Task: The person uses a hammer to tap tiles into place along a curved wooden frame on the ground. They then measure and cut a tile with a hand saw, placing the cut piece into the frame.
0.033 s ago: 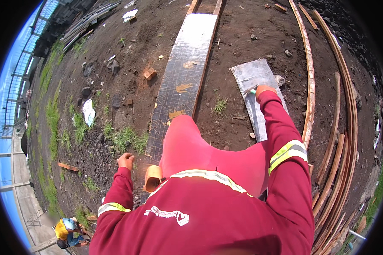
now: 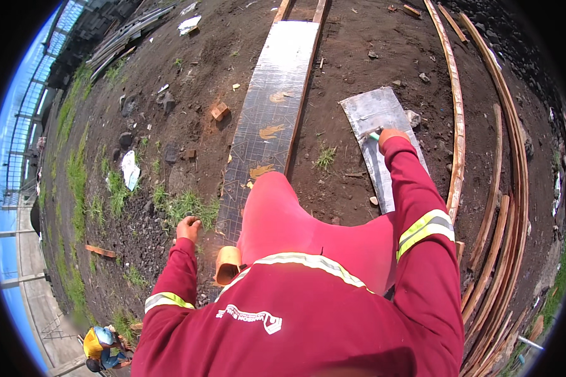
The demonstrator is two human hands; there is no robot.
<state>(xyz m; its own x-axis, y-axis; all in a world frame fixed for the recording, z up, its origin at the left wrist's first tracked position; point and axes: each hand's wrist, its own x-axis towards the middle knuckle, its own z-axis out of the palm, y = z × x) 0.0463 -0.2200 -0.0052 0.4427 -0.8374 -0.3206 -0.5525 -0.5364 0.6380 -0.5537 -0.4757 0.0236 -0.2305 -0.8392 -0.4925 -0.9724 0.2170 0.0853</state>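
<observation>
My right hand [image 2: 393,136] is closed around a small tool with a pale teal handle [image 2: 375,135]; its working end is too small to tell. It rests over a grey, scuffed sheet [image 2: 383,113] that lies on the soil to the right. Left of my legs, my left hand [image 2: 188,229] hangs above the ground with its fingers curled in and nothing visible in them. Close to it is an open-ended orange cylinder [image 2: 228,261]. Between the hands stretches a long dark panel [image 2: 264,119] with gold prints, its near end partly hidden by my knee.
Long wooden strips [image 2: 457,119] and a stack of timber [image 2: 503,251] lie along the right. Stones, grass tufts [image 2: 188,207], a wood block [image 2: 219,112] and a white scrap [image 2: 130,169] dot the soil. A person in yellow [image 2: 97,344] crouches far lower left.
My left hand has risen slightly and its fingers have turned inward. My right hand has shifted only a touch on the grey sheet. The crouching person has moved a little.
</observation>
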